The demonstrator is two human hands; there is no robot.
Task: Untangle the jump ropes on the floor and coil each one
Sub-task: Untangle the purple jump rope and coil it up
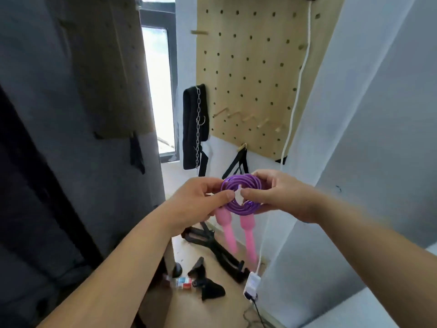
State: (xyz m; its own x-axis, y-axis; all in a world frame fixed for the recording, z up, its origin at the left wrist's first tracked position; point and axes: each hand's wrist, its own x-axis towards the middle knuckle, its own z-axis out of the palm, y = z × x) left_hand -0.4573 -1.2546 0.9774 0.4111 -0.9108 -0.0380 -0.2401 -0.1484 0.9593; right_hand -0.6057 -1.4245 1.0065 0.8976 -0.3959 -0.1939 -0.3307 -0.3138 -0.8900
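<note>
The purple jump rope (246, 182) is wound into a tight flat coil, held up at chest height in front of the wall, well above the floor (184, 308). Its two pink handles (228, 230) hang straight down side by side beneath the coil, a little blurred. A small white piece (239, 197) sits at the coil's centre; what it is I can't tell. The left hand (196, 204) grips the coil's left edge, fingers curled behind, thumb pressed on the front just beside that white piece. The right hand (283, 197) pinches the right edge, thumb in front, fingers wrapped behind. Behind the rope hangs a wooden pegboard (255, 67), with a white cord (298, 86) running down its right side. To its left hang a black strap (191, 124) and a chain (198, 129). Down on the floor lie a black frame (212, 242) and a white adapter (252, 282).
</note>
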